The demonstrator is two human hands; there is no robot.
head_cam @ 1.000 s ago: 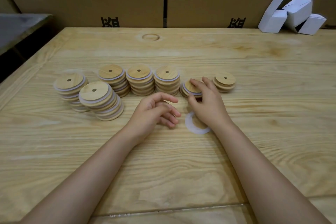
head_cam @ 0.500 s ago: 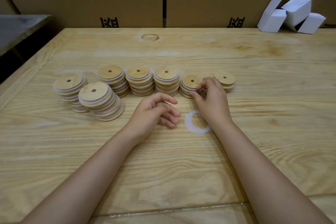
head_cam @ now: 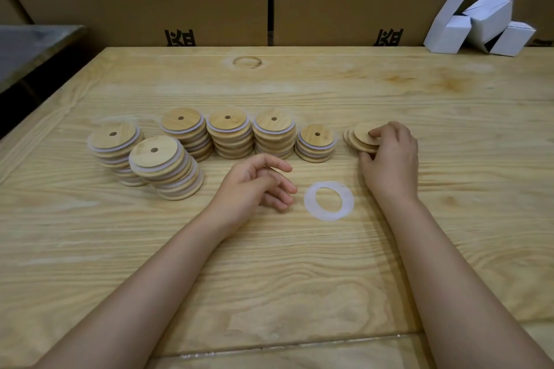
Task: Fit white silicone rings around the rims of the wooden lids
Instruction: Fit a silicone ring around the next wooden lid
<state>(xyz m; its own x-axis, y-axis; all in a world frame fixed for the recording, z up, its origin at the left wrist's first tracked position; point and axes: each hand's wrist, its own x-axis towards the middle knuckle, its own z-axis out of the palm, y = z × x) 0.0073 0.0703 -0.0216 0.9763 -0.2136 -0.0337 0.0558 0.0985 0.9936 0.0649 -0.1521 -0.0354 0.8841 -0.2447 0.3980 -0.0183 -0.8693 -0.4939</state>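
Grip of right hand (head_cam: pixel 392 159) pinching top lid (head_cam: pixel 362 135), left hand (head_cam: pixel 251 186) loosely curled

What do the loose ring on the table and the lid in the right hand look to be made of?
The loose ring looks like soft silicone or rubber: milky, slightly translucent white, matte, lying thin and flat on the table. The top lid, gripped by the right hand, looks like wood, possibly bamboo: pale tan with faint grain and a smooth, low-sheen finish.
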